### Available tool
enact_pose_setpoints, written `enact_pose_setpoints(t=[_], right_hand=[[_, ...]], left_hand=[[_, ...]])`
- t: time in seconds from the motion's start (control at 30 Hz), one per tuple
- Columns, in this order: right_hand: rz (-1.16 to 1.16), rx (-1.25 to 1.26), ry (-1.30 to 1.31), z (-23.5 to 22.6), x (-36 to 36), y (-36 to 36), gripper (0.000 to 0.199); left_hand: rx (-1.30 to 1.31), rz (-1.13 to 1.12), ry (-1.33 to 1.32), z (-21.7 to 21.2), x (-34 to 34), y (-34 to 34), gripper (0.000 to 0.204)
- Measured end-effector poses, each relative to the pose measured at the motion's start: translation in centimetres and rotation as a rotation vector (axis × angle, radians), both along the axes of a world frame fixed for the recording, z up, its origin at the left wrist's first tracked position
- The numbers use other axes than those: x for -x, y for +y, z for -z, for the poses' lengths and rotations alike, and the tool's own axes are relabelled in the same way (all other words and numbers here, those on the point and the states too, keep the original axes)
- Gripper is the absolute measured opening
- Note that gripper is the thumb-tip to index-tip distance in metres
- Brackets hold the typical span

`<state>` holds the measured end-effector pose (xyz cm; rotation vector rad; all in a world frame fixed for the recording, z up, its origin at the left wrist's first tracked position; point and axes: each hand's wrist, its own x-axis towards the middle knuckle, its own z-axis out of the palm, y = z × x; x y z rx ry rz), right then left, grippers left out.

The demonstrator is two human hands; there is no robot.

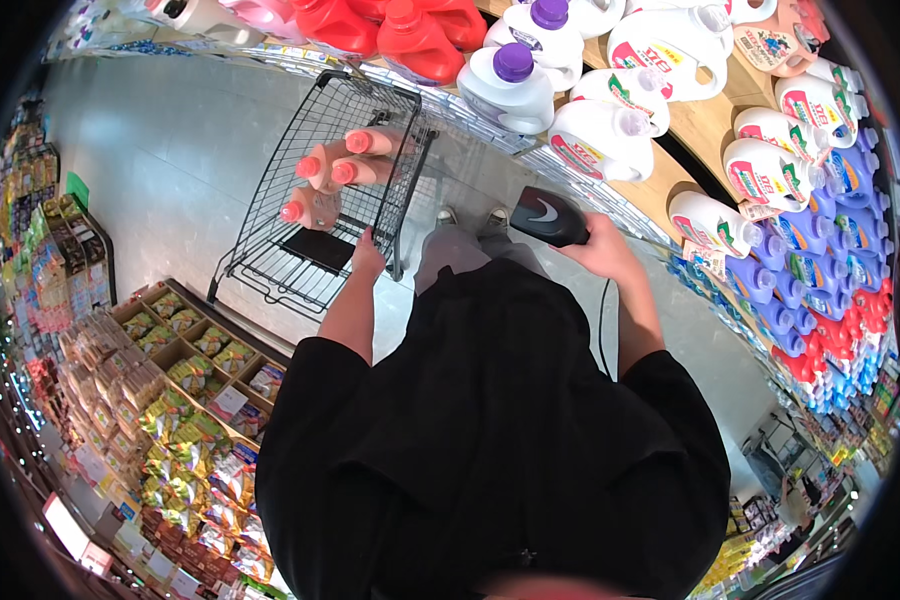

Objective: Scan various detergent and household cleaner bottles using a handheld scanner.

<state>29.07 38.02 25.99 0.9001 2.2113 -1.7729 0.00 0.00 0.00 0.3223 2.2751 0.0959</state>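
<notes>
My left hand (pixel 367 258) is closed on the near edge of a black wire shopping cart (pixel 407 172), which stands ahead and to the left. Several pink bottles with coral caps (pixel 317 172) are inside the cart, with a flat dark panel (pixel 317 248) nearer to my hand. Out to the right, my right hand (pixel 607 248) grips one end of a black, rounded container-like object (pixel 550 217) with a pale crescent mark. Its exact kind is unclear. A thin black cord (pixel 602 330) hangs below that hand.
A shelf ahead and right carries white jugs (pixel 603 138), red jugs (pixel 420 42) and purple bottles (pixel 813 228). Behind my left arm is a display bin (pixel 198 345) of packaged snacks. Grey floor (pixel 160 150) runs along the aisle, and other carts (pixel 775 450) stand at the lower right.
</notes>
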Motion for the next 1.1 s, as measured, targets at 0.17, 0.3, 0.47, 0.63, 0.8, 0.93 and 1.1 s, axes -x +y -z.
enact_pose_setpoints(t=[0.17,0.3,0.47,0.63,0.8,0.93,1.1], right_hand=[[0.002,-0.038,0.172,-0.4,0.5,-2.0,0.029],[0.060,-0.011,0.129,0.1,-0.1,-4.5,0.028],[0.069,0.008,0.049,-0.9,-0.4,-7.7,0.028],[0.088,0.016,0.080,-1.6,-0.5,-10.3,0.028],[0.101,0.008,0.032,-2.8,-1.5,-11.2,0.027],[0.096,-0.026,0.018,-2.7,-2.8,-10.8,0.027],[0.103,-0.024,0.060,-2.6,-4.7,-9.8,0.028]], left_hand=[[-0.108,-0.001,0.079,1.3,-3.4,-0.2,0.074],[-0.042,0.100,0.059,0.5,-4.5,-0.1,0.057],[-0.180,0.132,0.078,-0.3,-4.7,0.9,0.042],[-0.156,0.242,0.042,-0.8,-5.5,1.3,0.043],[-0.157,0.218,0.036,-1.4,-6.9,1.6,0.039],[-0.144,0.218,0.018,-1.5,-8.1,1.8,0.036],[-0.185,0.238,0.050,-0.2,-9.9,1.5,0.036]])
